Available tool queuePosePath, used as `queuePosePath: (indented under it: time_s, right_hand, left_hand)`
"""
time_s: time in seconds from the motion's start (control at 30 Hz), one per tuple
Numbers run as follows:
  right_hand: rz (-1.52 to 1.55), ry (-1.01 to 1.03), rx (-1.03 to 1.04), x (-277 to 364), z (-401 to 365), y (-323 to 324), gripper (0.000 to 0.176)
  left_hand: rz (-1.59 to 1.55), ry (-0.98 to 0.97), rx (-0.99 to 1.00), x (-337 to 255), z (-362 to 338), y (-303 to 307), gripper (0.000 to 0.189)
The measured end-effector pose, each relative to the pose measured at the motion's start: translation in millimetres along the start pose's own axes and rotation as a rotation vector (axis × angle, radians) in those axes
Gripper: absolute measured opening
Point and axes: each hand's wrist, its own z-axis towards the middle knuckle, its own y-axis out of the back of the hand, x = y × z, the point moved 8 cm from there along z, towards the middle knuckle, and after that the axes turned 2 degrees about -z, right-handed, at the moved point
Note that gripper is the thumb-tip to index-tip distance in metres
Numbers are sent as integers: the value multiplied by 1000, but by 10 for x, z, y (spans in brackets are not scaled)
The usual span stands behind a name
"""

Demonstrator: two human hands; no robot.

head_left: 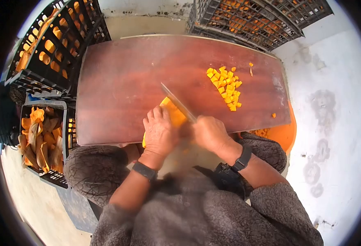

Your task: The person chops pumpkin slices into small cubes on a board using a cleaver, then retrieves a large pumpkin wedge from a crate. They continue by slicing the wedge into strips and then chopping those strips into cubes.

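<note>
A piece of orange pumpkin (175, 115) lies at the front edge of the reddish-brown table (119, 78). Over it rests my left hand (160, 130), fingers bent and gripping it, so part of the piece is hidden. My right hand (213, 133) is closed around the handle of a knife (176, 101). Its blade slants up and to the left along the right side of the pumpkin piece; whether it touches cannot be told. Farther back to the right sits a loose pile of pumpkin cubes (228, 87).
Black crates of pumpkin pieces stand at the upper left (51, 49) and back right (250, 22). A lower-left crate (66, 135) holds peel-covered pieces. An orange basin (285, 133) with small pieces sits beneath the table's right front corner. A white wall (340, 61) is at the right.
</note>
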Motion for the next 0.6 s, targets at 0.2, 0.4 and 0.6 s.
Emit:
queuePosePath:
  time_s: [0.2, 0.4, 0.6]
  right_hand:
    - [-73, -19, 110, 122, 51, 61, 6]
    - [-109, -40, 35, 198, 50, -41, 8]
    - [-74, -29, -9, 219, 159, 7, 10]
  left_hand:
    - [-11, -4, -29, 35, -13, 7, 76]
    - [92, 34, 31, 10, -7, -27, 78]
    - [23, 39, -25, 60, -9, 22, 83]
